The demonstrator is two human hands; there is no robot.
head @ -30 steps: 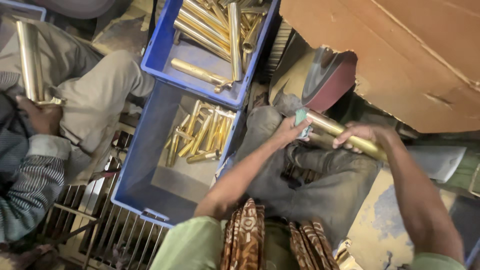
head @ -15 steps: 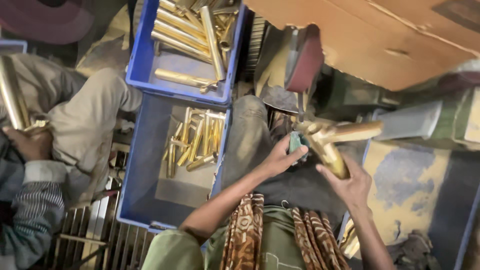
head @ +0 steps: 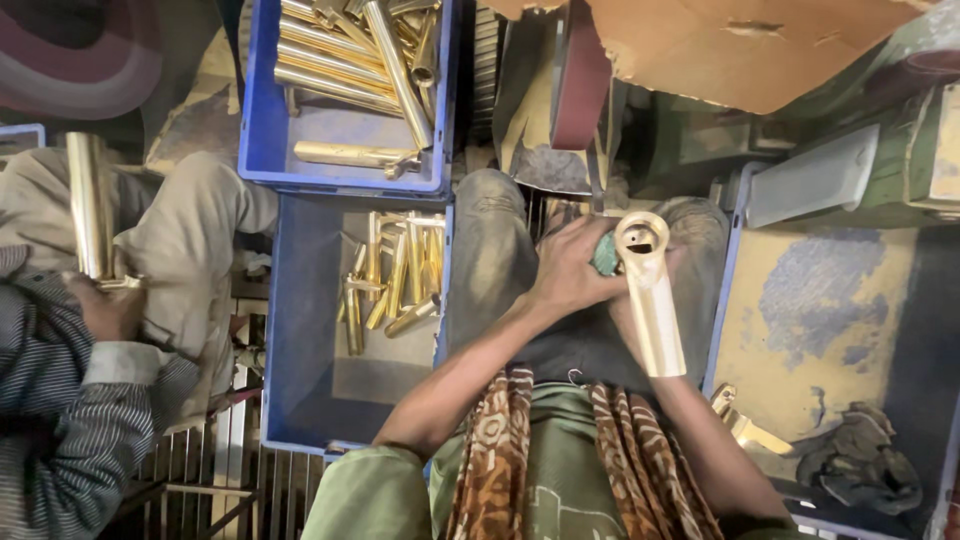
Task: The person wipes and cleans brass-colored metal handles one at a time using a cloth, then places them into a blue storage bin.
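A polished brass tube fitting (head: 650, 295) with a rounded open head sits over the person's lap, just right of frame centre, its head pointing to 12 o'clock and its shaft running down toward 6 o'clock. The right hand (head: 632, 325) lies under the shaft and is closed around it; most of that hand is hidden by the part. The left hand (head: 568, 268) is curled at the head end, at 9 o'clock of the fitting, fingers pressing a small green pad (head: 606, 255) against the brass. Both hands rest above the dusty grey trousers (head: 490, 260).

At 9 o'clock of the hands stands a blue crate (head: 300, 340) holding a loose heap of short brass pieces (head: 390, 280). At 11 o'clock a second blue crate (head: 262, 120) holds long brass tubes (head: 340, 70). At 12 o'clock a dark red abrasive belt (head: 580, 80) stands beside a sheet of brown cardboard (head: 740, 50). At 3 o'clock lies a stained yellow-blue tray floor (head: 800, 330), with a small brass part (head: 740, 425) and dark rags (head: 860, 470) at 5 o'clock.

At far 9 o'clock another worker's hand (head: 105, 305), in a striped sleeve, grips an upright brass tube (head: 88, 205).
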